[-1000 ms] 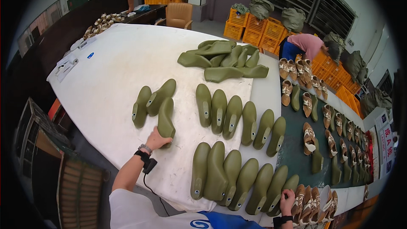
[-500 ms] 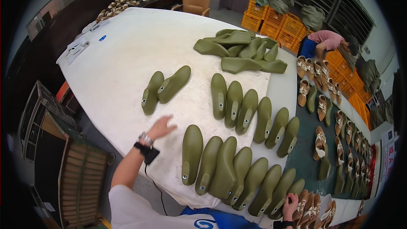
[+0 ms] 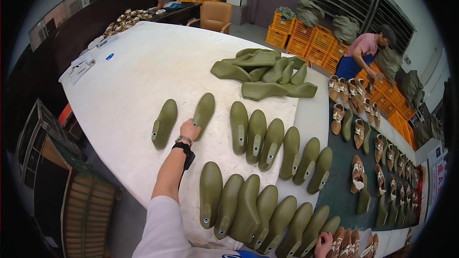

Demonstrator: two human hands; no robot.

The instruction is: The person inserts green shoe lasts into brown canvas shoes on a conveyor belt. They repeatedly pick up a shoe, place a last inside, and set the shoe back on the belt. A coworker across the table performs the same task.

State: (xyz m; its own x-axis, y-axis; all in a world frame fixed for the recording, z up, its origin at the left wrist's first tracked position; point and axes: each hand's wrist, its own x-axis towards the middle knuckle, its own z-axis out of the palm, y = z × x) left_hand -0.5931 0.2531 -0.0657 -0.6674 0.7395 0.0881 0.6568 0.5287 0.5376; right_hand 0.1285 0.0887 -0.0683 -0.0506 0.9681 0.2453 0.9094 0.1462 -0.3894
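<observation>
My left hand (image 3: 190,129) is closed around the heel end of a green shoe last (image 3: 205,110) on the white table. Another green last (image 3: 165,122) lies just left of it, apart from my hand. At the lower right, my right hand (image 3: 323,245) has its fingers curled at the heel end of the rightmost last (image 3: 332,224) in the near row. That heel is hidden behind the hand. Several lasts stand side by side in this near row (image 3: 211,193), and a second row (image 3: 256,136) lies beyond it.
A loose heap of green lasts (image 3: 263,91) covers the table's far right part. On the right, brown-and-white shoes (image 3: 357,174) stand in rows with lasts on a dark green surface. A co-worker (image 3: 359,55) stands by orange crates (image 3: 321,40). A wooden slatted rack (image 3: 88,210) sits at left.
My left hand has reached forward and closed on the right one of the two separate lasts. That last now stands farther from its neighbour. The co-worker has straightened up; the view has shifted slightly.
</observation>
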